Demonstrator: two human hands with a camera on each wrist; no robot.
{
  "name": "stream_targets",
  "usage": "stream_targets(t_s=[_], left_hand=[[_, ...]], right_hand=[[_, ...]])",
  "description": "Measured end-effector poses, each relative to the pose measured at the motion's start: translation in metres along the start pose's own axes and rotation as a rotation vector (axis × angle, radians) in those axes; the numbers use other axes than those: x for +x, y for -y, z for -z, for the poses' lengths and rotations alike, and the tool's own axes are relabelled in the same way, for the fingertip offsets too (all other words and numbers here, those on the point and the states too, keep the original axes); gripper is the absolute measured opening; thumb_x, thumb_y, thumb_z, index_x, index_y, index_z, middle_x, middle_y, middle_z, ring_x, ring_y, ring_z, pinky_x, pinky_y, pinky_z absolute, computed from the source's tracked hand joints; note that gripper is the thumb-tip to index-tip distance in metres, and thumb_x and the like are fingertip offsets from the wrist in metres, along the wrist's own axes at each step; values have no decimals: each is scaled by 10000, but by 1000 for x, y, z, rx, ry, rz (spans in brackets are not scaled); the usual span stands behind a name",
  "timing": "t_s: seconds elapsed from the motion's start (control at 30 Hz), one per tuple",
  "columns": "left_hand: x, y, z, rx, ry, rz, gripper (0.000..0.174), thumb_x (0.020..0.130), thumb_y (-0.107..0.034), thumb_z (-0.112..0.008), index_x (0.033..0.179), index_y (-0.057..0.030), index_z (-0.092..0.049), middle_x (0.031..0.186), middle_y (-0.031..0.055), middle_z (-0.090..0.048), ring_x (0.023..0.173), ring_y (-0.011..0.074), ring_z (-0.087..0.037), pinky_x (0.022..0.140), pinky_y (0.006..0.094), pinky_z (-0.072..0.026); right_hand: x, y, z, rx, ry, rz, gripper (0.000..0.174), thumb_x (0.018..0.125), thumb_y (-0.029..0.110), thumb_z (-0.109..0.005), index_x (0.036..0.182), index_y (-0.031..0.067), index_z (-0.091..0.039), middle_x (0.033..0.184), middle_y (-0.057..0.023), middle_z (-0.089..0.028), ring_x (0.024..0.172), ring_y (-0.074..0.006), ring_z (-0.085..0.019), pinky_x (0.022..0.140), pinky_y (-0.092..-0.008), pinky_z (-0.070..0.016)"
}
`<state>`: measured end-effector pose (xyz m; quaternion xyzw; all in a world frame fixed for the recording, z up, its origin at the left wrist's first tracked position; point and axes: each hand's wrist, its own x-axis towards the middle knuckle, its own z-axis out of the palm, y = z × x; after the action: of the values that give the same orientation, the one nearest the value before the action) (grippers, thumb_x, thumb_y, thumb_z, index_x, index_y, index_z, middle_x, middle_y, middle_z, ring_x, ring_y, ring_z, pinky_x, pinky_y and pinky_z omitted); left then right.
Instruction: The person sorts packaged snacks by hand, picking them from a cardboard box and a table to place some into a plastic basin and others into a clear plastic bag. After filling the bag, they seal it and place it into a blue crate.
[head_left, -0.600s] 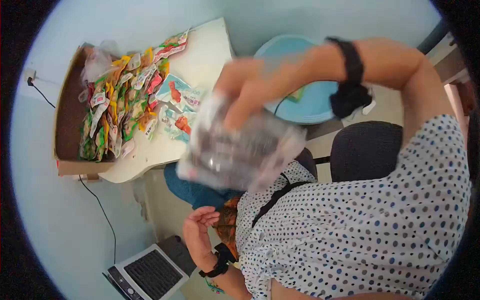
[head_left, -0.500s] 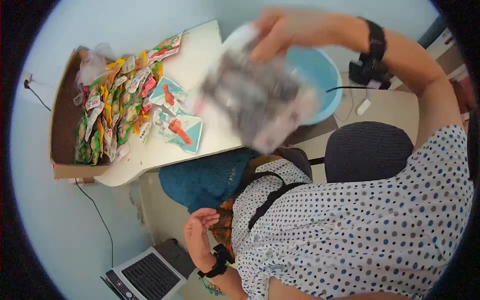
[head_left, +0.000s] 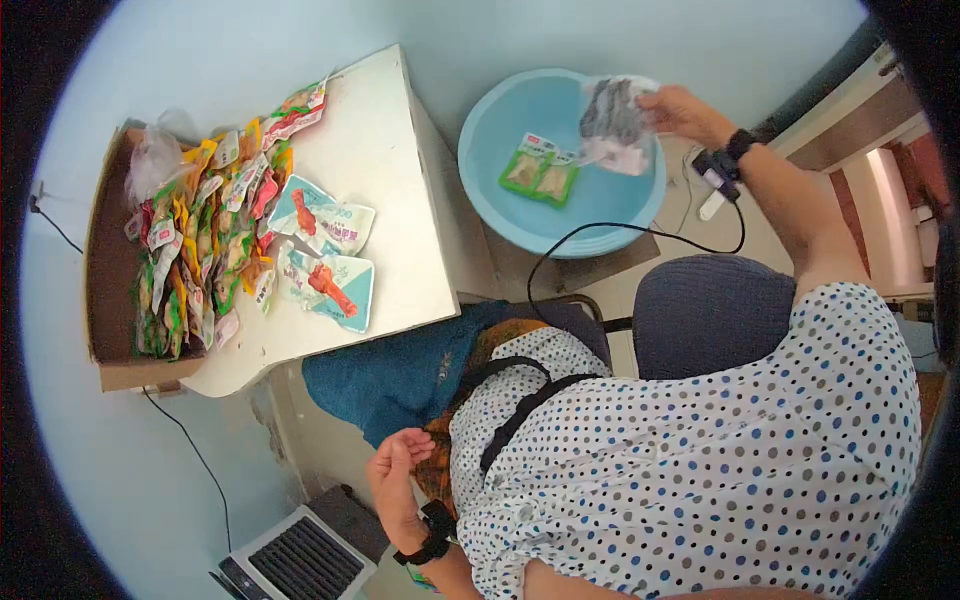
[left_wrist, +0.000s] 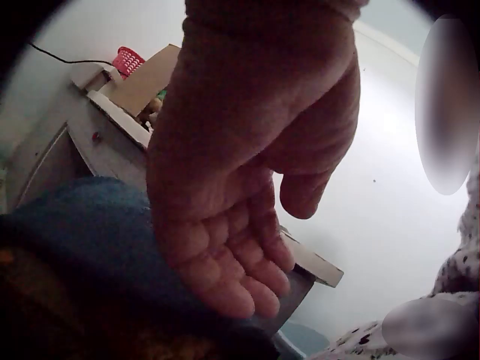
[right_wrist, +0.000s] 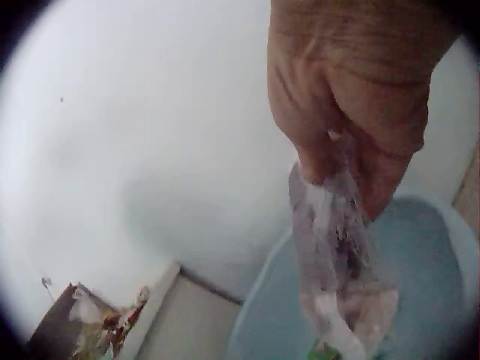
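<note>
By its edge, my right hand (head_left: 685,112) pinches a clear plastic bag (head_left: 615,120) with dark contents. The bag hangs over the right part of a light blue basin (head_left: 490,205); in the right wrist view the clear bag (right_wrist: 326,247) dangles beneath my fingers. Inside the basin lie green-edged food packets (head_left: 540,172), left of the bag. My left hand (head_left: 395,482) is held near my lap with nothing in it. The left wrist view shows that hand (left_wrist: 240,165) with fingers loosely bent, over blue cloth (left_wrist: 82,225).
A white table (head_left: 395,250) bears a cardboard box (head_left: 108,270) full of colourful food packets (head_left: 215,240) and two drumstick packets (head_left: 335,290). A dark stool (head_left: 715,315) stands below the basin in view, and a black cable (head_left: 640,228) crosses the basin's rim.
My right hand has carried the bag away from beside the table to over the basin, rightward in the head view. The left hand has stayed near my lap.
</note>
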<state>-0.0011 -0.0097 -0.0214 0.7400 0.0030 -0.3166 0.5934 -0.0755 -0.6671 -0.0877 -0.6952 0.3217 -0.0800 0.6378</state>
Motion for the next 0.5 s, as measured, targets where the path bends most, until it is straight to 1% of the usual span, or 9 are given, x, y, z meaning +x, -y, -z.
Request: stream_targets(t_s=[0.03, 0.07, 0.13, 0.23, 0.27, 0.33, 0.4, 0.43, 0.5], left_hand=[[0, -3, -2, 8, -1, 15, 357, 1009, -277, -512, 1024, 51, -651, 950, 122, -680, 855, 197, -658, 789, 311, -523], [1, -5, -3, 16, -2, 29, 350, 1009, -272, -513, 1023, 49, -652, 948, 120, -680, 855, 193, -658, 790, 309, -523], [4, -3, -4, 47, -9, 29, 386, 1005, -315, -513, 1037, 47, -641, 950, 126, -678, 840, 209, -661, 769, 321, -527], [4, -2, -1, 77, -30, 37, 395, 1004, -326, -511, 1047, 46, -635, 949, 129, -679, 834, 214, -663, 761, 325, -529], [4, -2, 0, 83, -41, 39, 390, 1005, -321, -510, 1048, 45, -635, 948, 129, -680, 835, 213, -663, 762, 324, -530], [2, -5, -2, 77, -47, 46, 384, 1006, -315, -510, 1051, 44, -635, 946, 130, -681, 837, 211, -663, 763, 321, -530], [0, -8, -2, 73, -49, 62, 364, 1007, -294, -511, 1044, 45, -641, 946, 122, -679, 844, 199, -658, 770, 311, -524], [0, -9, -4, 67, -44, 74, 348, 1008, -275, -513, 1035, 45, -647, 946, 114, -677, 850, 188, -652, 777, 303, -518], [3, -13, -7, 63, -36, 78, 329, 1009, -252, -513, 1031, 46, -652, 951, 106, -674, 856, 177, -646, 784, 295, -512]], right_hand=[[9, -12, -11, 96, 39, -102, 295, 925, 270, -654, 1072, 15, -653, 927, -52, -625, 878, -140, -614, 705, -299, -521], [18, -21, -25, 127, 62, -139, 279, 928, 271, -651, 1055, 22, -653, 932, -50, -624, 878, -146, -614, 718, -309, -521], [31, -37, -46, 181, 102, -209, 252, 934, 271, -643, 1021, 35, -653, 941, -46, -623, 877, -158, -614, 744, -330, -521], [48, -65, -61, 333, 307, -310, 271, 938, 304, -633, 972, 36, -643, 929, -41, -622, 848, -178, -612, 724, -351, -525], [72, -100, -58, 347, 370, -330, 272, 943, 301, -615, 903, 32, -627, 862, -61, -621, 740, -202, -618, 681, -383, -528], [108, -176, -43, -130, 505, -78, 250, 924, 282, -624, 908, 32, -623, 802, -87, -625, 708, -214, -630, 655, -395, -530], [73, -129, -68, -112, 424, -445, 227, 914, 279, -641, 945, 56, -611, 855, -53, -646, 820, -283, -657, 720, -479, -530], [67, -133, -73, -563, 549, -218, 231, 898, 274, -647, 943, 51, -608, 852, -82, -651, 798, -294, -657, 713, -468, -533], [65, -132, -81, -1454, 728, 318, 243, 866, 265, -660, 937, 40, -603, 845, -139, -661, 755, -315, -658, 699, -446, -541]])
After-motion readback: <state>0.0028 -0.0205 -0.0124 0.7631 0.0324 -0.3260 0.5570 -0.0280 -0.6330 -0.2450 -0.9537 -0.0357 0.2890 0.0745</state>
